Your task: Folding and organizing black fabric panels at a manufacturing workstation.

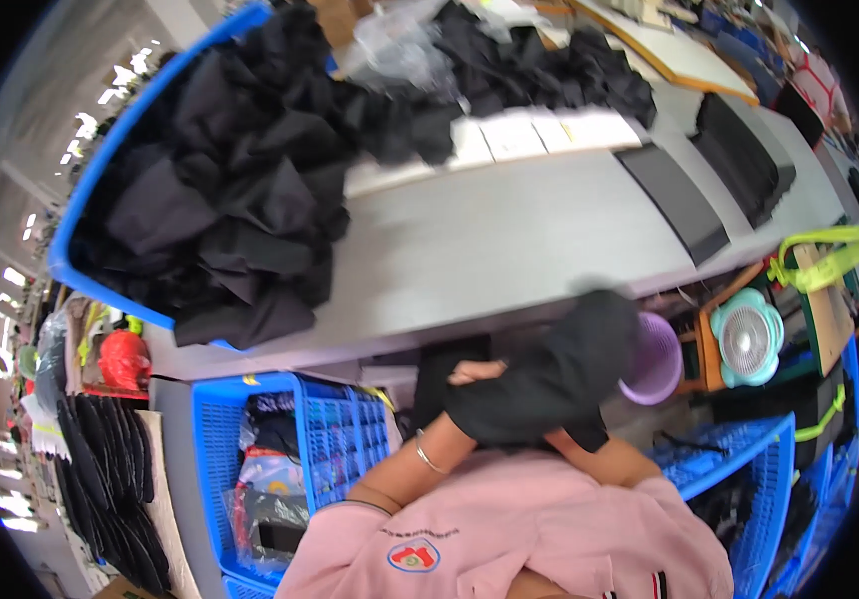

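Black garments (220,200) heaped in blue bin (100,170); left hand (474,374) grips black cloth (559,374); right hand hidden.

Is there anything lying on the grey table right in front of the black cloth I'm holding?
Nothing visible. The black cloth sits in both hands below the table edge, and the grey table straight ahead is bare; the heap of black fabric lies off to the left.

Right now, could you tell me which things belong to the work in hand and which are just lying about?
In hand:
black cloth, held by left hand
heap of black cloth on the table

Lying about:
purple basket
small fan
blue crate
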Motion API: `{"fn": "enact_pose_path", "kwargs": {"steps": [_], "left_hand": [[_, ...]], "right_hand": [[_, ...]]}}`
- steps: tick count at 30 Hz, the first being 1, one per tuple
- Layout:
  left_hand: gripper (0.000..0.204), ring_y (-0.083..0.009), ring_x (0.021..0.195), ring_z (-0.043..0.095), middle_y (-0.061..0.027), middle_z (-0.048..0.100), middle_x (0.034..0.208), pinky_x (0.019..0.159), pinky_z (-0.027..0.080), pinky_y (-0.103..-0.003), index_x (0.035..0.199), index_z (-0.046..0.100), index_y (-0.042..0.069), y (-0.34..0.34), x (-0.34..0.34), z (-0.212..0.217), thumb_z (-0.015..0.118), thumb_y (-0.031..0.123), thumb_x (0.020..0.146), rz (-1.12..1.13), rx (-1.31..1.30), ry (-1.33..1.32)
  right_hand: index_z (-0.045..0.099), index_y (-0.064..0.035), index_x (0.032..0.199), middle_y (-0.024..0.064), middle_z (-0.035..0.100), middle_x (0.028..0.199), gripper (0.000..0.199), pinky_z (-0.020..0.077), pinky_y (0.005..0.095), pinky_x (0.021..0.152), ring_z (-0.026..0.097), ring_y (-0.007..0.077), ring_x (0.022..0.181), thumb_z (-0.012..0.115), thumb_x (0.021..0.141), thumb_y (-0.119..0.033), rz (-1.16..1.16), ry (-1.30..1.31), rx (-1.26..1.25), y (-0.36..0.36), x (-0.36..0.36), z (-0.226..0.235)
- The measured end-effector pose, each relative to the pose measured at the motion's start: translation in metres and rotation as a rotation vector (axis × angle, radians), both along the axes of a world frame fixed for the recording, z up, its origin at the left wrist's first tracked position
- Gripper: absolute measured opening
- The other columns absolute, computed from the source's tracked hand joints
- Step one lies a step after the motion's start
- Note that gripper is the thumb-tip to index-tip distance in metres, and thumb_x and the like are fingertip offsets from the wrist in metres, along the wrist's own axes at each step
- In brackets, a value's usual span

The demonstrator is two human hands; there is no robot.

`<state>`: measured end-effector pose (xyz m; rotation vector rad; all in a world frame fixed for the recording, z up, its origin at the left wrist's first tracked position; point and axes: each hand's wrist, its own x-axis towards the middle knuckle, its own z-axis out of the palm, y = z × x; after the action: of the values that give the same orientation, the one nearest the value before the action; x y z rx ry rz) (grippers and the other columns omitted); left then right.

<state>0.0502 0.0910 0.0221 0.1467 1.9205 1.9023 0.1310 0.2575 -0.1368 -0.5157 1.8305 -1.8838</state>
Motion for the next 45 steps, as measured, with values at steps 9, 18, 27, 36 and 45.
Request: {"fn": "enact_pose_path", "kwargs": {"steps": [9, 18, 27, 36, 45], "left_hand": [[0.055, -0.0166, 0.133, 0.044, 0.0009, 0.043, 0.151, 0.094, 0.036, -0.036, 0.155, 0.028, 0.029, -0.019, -0.063, -0.044, 0.038, 0.041, 0.103, 0.707, 0.366, -0.094], [0.056, -0.0193, 0.140, 0.037, -0.0059, 0.040, 0.152, 0.109, 0.028, -0.036, 0.152, 0.035, 0.016, 0.010, -0.021, 0.010, 0.040, 0.038, 0.101, 0.848, 0.448, -0.350], [0.072, -0.0239, 0.144, 0.031, -0.0171, 0.031, 0.156, 0.119, 0.024, -0.039, 0.151, 0.030, 0.004, -0.045, 0.004, -0.060, 0.059, 0.040, 0.095, 0.365, 0.575, 0.014], [0.078, -0.0252, 0.138, 0.042, -0.0121, 0.037, 0.153, 0.113, 0.037, -0.037, 0.152, 0.028, 0.006, 0.018, 0.005, 0.037, 0.071, 0.012, 0.088, -0.097, -0.651, 0.297], [0.046, -0.0238, 0.137, 0.043, -0.0108, 0.040, 0.150, 0.114, 0.038, -0.042, 0.150, 0.031, 0.008, -0.023, 0.020, -0.016, 0.034, 0.026, 0.108, 0.092, 0.023, 0.460]], "right_hand": [[0.064, 0.0004, 0.101, 0.0035, 0.067, 0.091, 0.013, 0.0508, 0.0242, 0.074, 0.063, 0.0089, 0.086, 0.062, 0.093, -0.010, -0.081, -0.015, -0.146, -0.086, -0.027, -0.042], [0.064, 0.0004, 0.098, 0.0078, 0.063, 0.095, 0.016, 0.0485, 0.0290, 0.081, 0.061, 0.0191, 0.088, 0.067, 0.091, -0.014, -0.555, 0.296, 0.155, -0.030, -0.057, 0.133], [0.064, 0.0076, 0.122, 0.0117, 0.066, 0.123, 0.037, 0.0435, 0.0320, 0.100, 0.060, 0.0172, 0.112, 0.068, 0.090, -0.011, -0.028, -0.300, -0.465, -0.005, -0.034, 0.140], [0.071, -0.0034, 0.100, 0.0040, 0.071, 0.088, 0.028, 0.0526, 0.0254, 0.075, 0.066, 0.0112, 0.079, 0.057, 0.101, -0.028, -0.574, -0.278, -0.499, 0.003, -0.088, 0.169], [0.055, -0.0013, 0.131, 0.0140, 0.058, 0.129, 0.055, 0.0462, 0.0361, 0.097, 0.058, 0.0272, 0.114, 0.077, 0.081, -0.011, -0.636, 0.840, 0.248, -0.015, -0.064, 0.180]]}}
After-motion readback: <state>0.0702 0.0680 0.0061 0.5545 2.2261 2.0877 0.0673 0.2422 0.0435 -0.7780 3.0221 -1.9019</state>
